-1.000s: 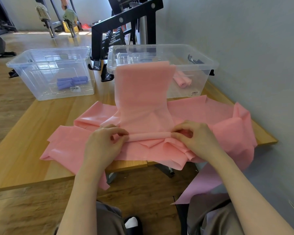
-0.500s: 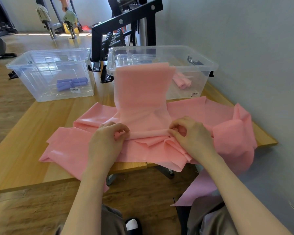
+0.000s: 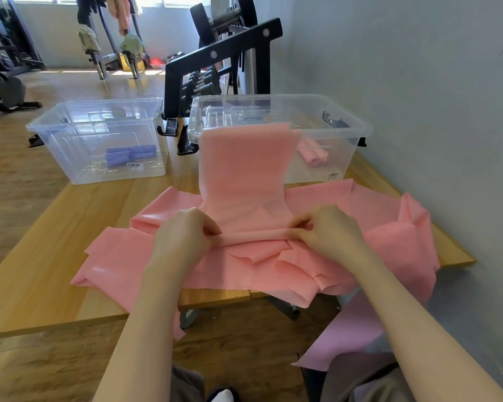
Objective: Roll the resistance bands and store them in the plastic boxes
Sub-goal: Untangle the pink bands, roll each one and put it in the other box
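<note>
Both hands roll the pink band.
Left hand and right hand pinch its rolled edge; right box at 12 o'clock.

two plastic boxes, two hands

Pink band drapes from right clear box, near end seemingly part-rolled.

Bare table strip left of pink bands; boxes behind.
</note>
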